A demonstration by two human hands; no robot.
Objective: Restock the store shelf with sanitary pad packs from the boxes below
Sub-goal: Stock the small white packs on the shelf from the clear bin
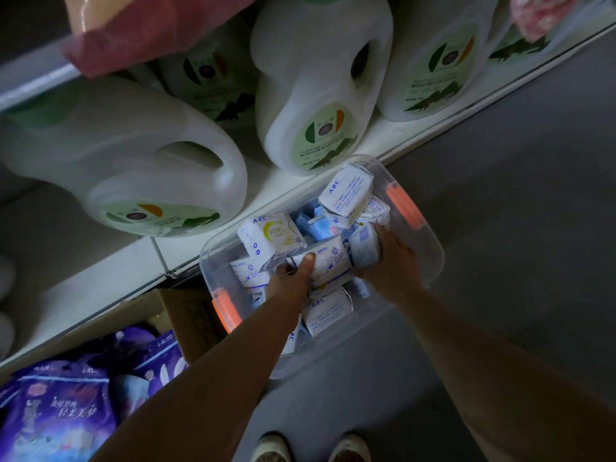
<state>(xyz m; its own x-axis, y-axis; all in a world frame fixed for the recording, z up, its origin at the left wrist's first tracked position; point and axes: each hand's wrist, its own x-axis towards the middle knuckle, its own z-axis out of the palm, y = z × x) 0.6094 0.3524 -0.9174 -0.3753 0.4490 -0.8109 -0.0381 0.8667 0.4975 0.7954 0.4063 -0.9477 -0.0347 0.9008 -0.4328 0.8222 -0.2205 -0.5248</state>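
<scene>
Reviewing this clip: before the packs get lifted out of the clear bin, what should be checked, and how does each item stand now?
1. Left hand on a pack: ok, thumb lies across the white pack.
2. Right hand on a pack: ok, fingers wrap the pack beside it.
3. Loose packs on top that might topple: not ok, the ABC pack sits tilted at the bin's far end.
4. Clear bin steady on the floor: cannot tell.
5. Free slot on the shelf: not ok here, detergent jugs fill it.
6. Path upward clear: cannot tell.
</scene>
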